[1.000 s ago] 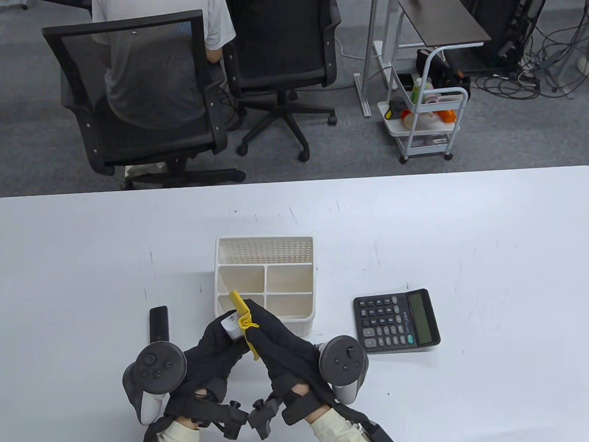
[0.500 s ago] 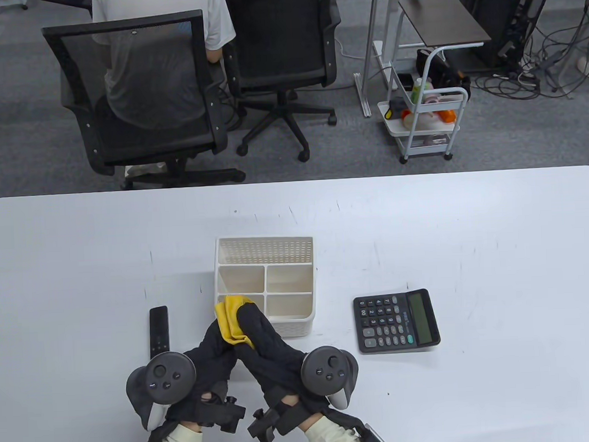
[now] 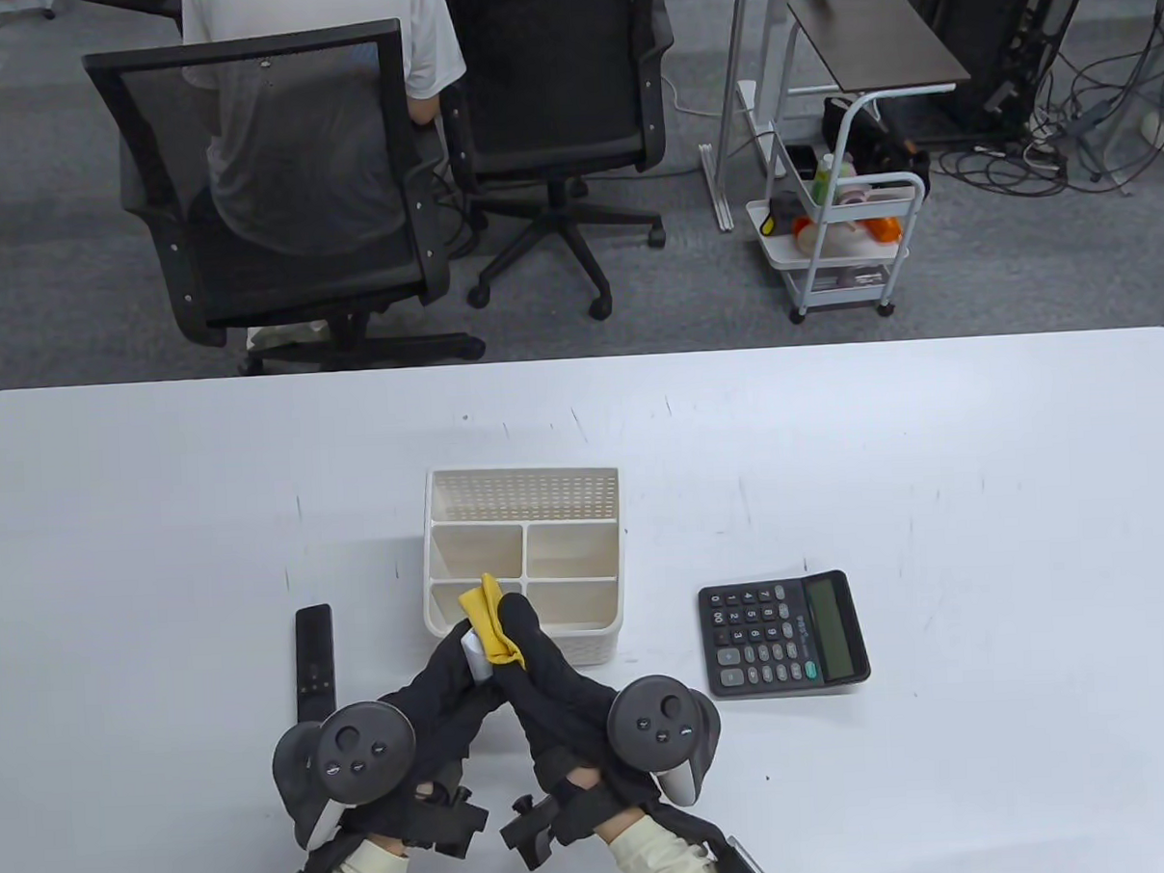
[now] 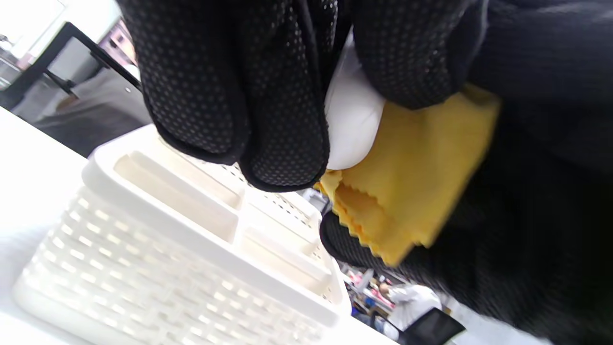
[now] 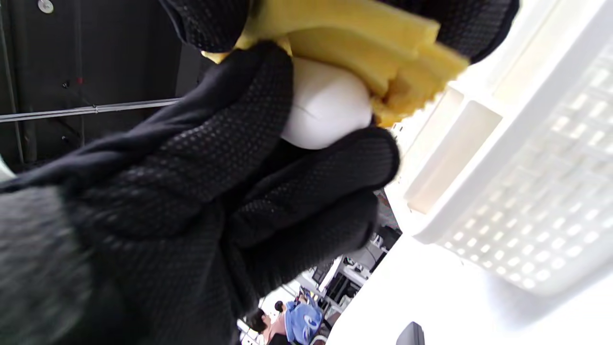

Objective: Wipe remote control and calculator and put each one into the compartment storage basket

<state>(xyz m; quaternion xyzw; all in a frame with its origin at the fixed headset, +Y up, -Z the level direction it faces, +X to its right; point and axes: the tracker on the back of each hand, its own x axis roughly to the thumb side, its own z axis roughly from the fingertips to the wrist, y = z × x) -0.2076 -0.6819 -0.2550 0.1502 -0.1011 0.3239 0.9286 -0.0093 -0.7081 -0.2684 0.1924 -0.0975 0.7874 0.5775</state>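
gripping a white remote control (image 3: 474, 656), the left hand (image 3: 439, 689) is seen just in front of the compartment storage basket (image 3: 522, 566), over the surface (image 3: 980, 496). the left fingers (image 4: 268, 96) are curled round the white body, clamped on it, so that only a rounded end of it shows between them in the left wrist view. a yellow cloth (image 3: 489, 622) is pinched by the right hand (image 3: 544, 665), whose fingers (image 5: 225, 24) are closed on the folded fabric and press it against the remote's end. in the right wrist view the cloth lies over the top of the white end, touching it, with the left-hand fingers wrapped beneath. both hands are held together above the basket's near rim, the cloth's tip overlapping the near left compartment as seen from above; whether anything touches the basket cannot be told.

a second, black remote control (image 3: 314, 653) lies flat on the surface to the left of the basket, near the left hand's tracker and apart from the fingers. the calculator (image 3: 783, 633) lies flat to the right of the basket, well apart from both hands, its display end turned away from the basket. no item is seen in the basket's visible compartments.
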